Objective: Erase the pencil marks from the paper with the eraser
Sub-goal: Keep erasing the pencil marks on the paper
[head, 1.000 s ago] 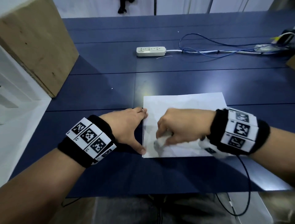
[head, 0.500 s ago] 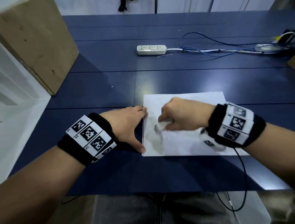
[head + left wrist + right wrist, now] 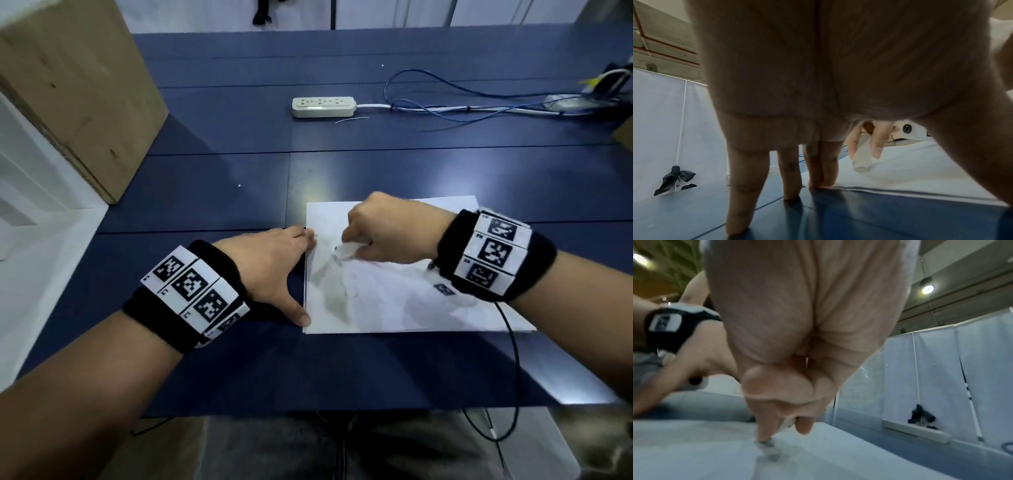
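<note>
head view: right hand curled around eraser over upper left part of paper on blue desk. left hand flat, fingers straight, pinning paper's left edge. left wrist view alone shows eraser as white stick pinched between fingertips. right wrist view alone shows grey smudge under tip.
</note>
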Demonstrator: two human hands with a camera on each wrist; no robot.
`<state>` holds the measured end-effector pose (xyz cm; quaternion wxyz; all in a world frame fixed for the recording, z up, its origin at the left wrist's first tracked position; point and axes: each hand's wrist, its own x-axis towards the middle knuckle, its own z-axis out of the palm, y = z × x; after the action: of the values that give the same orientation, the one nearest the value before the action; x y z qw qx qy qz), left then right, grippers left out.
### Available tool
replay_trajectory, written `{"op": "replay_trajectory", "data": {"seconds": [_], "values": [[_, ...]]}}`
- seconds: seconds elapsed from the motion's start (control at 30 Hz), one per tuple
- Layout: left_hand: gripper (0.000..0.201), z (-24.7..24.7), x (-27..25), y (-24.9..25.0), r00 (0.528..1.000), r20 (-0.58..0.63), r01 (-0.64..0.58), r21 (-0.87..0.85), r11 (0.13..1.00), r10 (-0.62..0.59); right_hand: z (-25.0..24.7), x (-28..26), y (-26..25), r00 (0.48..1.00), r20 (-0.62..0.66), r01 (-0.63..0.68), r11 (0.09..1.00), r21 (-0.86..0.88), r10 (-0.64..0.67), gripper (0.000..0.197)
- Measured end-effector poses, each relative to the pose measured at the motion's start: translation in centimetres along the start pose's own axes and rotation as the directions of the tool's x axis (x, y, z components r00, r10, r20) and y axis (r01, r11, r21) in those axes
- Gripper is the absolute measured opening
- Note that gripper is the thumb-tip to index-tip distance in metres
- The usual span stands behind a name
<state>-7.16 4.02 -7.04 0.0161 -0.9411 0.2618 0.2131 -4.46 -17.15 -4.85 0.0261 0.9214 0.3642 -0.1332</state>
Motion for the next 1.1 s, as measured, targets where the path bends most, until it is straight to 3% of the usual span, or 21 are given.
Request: {"op": "replay_trajectory", "data": {"seconds": [0.07,0.13,0.2,0.3,0.4,0.47,0.57,0.63,0.7,0.8,0.87,0.9,1.0,1.1], "values": [[0.137,0.0,0.0,0.0,1.000,0.000,0.004,0.002,1.000,-0.004,0.3,-0.4,-0.1,1.000,-0.018,0.016,0.999,-0.042,-0.017,0.022],[0.136,0.1,0.1,-0.1,1.000,0.004,-0.001,-0.001,1.000,0.001,0.5,-2.0,-1.7,0.985,-0.008,0.173,0.985,0.007,-0.173,0.016],[0.136,0.1,0.2,-0.2,1.000,0.010,-0.004,0.000,1.000,0.004,0.8,-3.5,-3.3,0.952,0.085,0.287,0.953,0.093,-0.295,0.024],[0.136,0.1,0.2,-0.1,1.000,0.010,0.000,0.007,1.000,0.000,0.8,-2.6,-3.0,0.961,0.108,0.248,0.966,0.067,-0.254,0.029],[0.135,0.0,0.1,0.0,1.000,0.008,0.001,0.002,1.000,-0.001,0.1,-0.1,-1.0,0.997,0.018,0.076,0.997,-0.023,-0.075,0.018],[0.136,-0.1,0.0,0.0,1.000,0.013,0.004,-0.003,1.000,-0.004,0.2,0.4,0.0,1.000,-0.007,-0.011,1.000,-0.021,0.011,0.022],[0.135,0.0,0.1,0.0,1.000,0.011,0.000,-0.001,1.000,0.000,0.8,-1.5,-1.6,0.993,-0.015,0.119,0.993,-0.027,-0.119,0.015],[0.135,0.0,0.2,0.0,1.000,0.016,0.001,0.000,1.000,-0.001,0.9,-3.2,-3.1,0.966,0.075,0.242,0.969,0.051,-0.246,0.019],[0.135,0.0,0.2,-0.1,1.000,0.022,0.005,-0.002,1.000,-0.005,0.8,-3.5,-3.4,0.954,0.144,0.252,0.963,0.091,-0.264,0.023],[0.137,0.0,0.2,-0.1,1.000,0.028,0.007,0.005,1.000,-0.007,0.4,-1.2,-1.3,0.992,0.048,0.121,0.993,0.005,-0.121,0.017],[0.139,0.1,0.2,-0.1,1.000,0.024,0.014,0.007,1.000,-0.014,0.1,-0.4,0.5,1.000,-0.017,-0.009,1.000,0.015,0.009,0.024],[0.139,0.1,0.2,-0.1,1.000,0.023,0.015,0.008,1.000,-0.015,0.3,-0.4,0.8,0.999,-0.041,-0.012,1.000,0.022,0.013,0.025],[0.137,0.1,0.2,-0.1,1.000,0.029,0.011,0.011,1.000,-0.012,0.7,-2.2,-0.9,0.991,-0.037,0.127,0.992,0.025,-0.126,0.013],[0.136,0.1,0.2,-0.1,0.999,0.042,0.007,0.015,1.000,-0.007,0.8,-4.0,-2.9,0.953,0.120,0.262,0.955,0.137,-0.278,0.027]]}}
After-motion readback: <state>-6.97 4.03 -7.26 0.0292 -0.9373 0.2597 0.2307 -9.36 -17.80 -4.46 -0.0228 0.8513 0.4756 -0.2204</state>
